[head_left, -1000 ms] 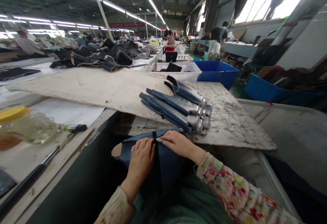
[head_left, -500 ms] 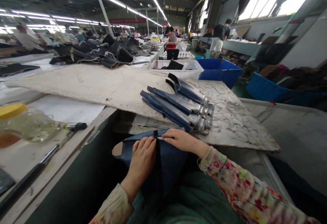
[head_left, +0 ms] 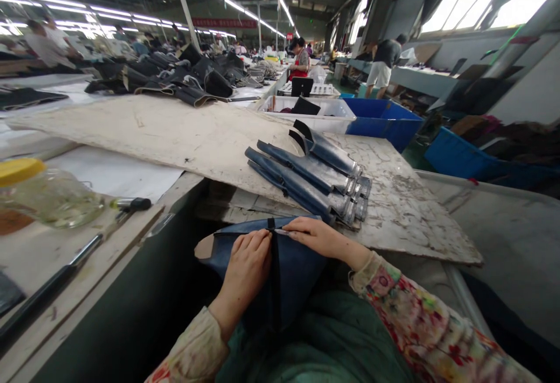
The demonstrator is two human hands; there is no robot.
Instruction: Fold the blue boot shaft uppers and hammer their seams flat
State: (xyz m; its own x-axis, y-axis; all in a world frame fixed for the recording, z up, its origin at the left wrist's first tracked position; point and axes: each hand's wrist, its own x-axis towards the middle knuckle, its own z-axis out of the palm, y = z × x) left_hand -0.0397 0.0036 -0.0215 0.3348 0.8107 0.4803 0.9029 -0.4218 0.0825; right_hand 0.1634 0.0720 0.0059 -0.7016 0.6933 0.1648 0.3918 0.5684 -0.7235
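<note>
A dark blue leather piece (head_left: 297, 266) with a black strip down its middle lies over my lap, its left tip pale. My left hand (head_left: 248, 263) presses on it beside the strip, fingers bent together at the seam. From the right, my right hand (head_left: 312, 236) pinches a small thin tool (head_left: 282, 232), whose tip meets the black strip near my left fingertips. Just beyond the hands, several dark blue leather pieces (head_left: 301, 179) are stacked in a fan on the board.
A worn pale board (head_left: 175, 132) spans the front. To the left are a jar with a yellow lid (head_left: 20, 171) and a black-handled tool (head_left: 48, 290). Farther back sit a black leather pile (head_left: 175, 74), a white bin (head_left: 324, 116), a blue bin (head_left: 385, 118) and people.
The view has turned slightly left, so most things appear a little farther right. Both hands keep nearly the same place on the blue leather piece.
</note>
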